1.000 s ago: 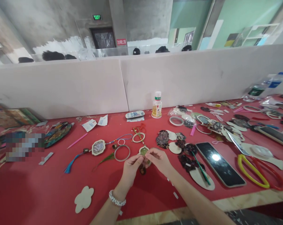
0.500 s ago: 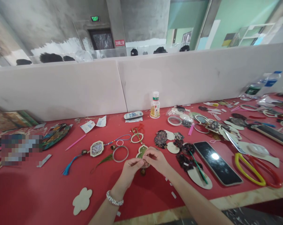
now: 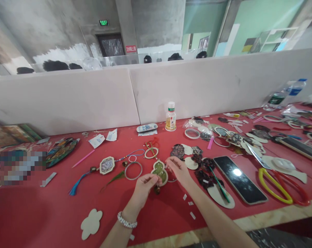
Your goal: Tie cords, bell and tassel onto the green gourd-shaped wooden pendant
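Note:
A gourd-shaped green piece with a pale rim (image 3: 159, 171) lies on the red table, a cord and red knot above it and a dark bead below. At its lower left edge, my left hand (image 3: 146, 186) has thumb and forefinger pinched together; whatever is between them is too small to name. My right hand (image 3: 178, 170) is just right of the gourd piece, fingers bent and fingertips close together; what they hold, if anything, cannot be made out. Part of a ring shows beneath the right hand. Left of the gourd piece lies a round ring (image 3: 133, 171).
An octagonal pendant (image 3: 107, 165) with a blue tassel and a flower-shaped piece (image 3: 91, 224) lie left. A small bottle (image 3: 170, 117) stands behind. To the right are a phone (image 3: 240, 179), scissors (image 3: 274, 186) and dark patterned pieces. A white partition (image 3: 197, 86) borders the table.
My right hand has moved right, away from my left hand, uncovering more of the green gourd piece. My left hand stays at its lower edge.

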### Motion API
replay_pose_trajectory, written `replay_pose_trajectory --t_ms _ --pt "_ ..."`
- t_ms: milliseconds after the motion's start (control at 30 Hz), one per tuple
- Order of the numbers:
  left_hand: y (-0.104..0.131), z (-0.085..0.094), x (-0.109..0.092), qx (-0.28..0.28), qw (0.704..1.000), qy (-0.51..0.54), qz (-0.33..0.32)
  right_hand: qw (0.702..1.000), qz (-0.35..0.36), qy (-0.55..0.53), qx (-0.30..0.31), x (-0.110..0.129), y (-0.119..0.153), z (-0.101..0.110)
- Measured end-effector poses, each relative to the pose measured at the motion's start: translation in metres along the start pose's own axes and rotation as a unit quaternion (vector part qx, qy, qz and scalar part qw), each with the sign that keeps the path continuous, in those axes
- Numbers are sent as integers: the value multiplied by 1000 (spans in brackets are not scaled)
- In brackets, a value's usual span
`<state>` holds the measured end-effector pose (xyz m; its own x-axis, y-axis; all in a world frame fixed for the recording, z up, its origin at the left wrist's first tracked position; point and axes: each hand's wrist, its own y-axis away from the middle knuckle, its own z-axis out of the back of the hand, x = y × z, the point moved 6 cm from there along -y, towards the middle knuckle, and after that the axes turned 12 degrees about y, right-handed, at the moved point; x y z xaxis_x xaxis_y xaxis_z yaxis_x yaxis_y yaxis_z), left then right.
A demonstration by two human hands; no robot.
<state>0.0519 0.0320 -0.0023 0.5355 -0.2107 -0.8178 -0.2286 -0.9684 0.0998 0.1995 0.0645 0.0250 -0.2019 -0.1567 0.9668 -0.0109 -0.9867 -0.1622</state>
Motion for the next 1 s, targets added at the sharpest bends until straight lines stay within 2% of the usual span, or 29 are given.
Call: replay_pose_trajectory --t_ms 100,200,267,367,433,500,667,833,900,1000 --pt "1 0 1 4 1000 18 4 998 2 51 -41 -6 -6 11" --pt "2 -2 1 9 1000 13 6 983 25 174 -45 -10 -10 19" --pt "2 -3 1 11 1000 13 7 955 52 292 -17 -10 -11 20" --pt "2 -4 1 14 1000 17 11 881 80 464 37 -9 -9 18" --pt "3 -5 1 20 1000 18 13 843 89 528 51 -7 -5 17" --pt "3 -5 1 26 999 18 15 825 101 553 56 -2 -2 15" --pt "2 -3 1 25 999 21 13 820 140 549 86 6 3 11" --pt "2 -3 0 34 999 9 9 821 141 541 118 3 2 11" --pt "2 -4 0 32 999 10 10 838 144 514 112 5 2 11" --pt "2 -4 0 20 1000 19 9 904 122 396 100 8 -1 12"
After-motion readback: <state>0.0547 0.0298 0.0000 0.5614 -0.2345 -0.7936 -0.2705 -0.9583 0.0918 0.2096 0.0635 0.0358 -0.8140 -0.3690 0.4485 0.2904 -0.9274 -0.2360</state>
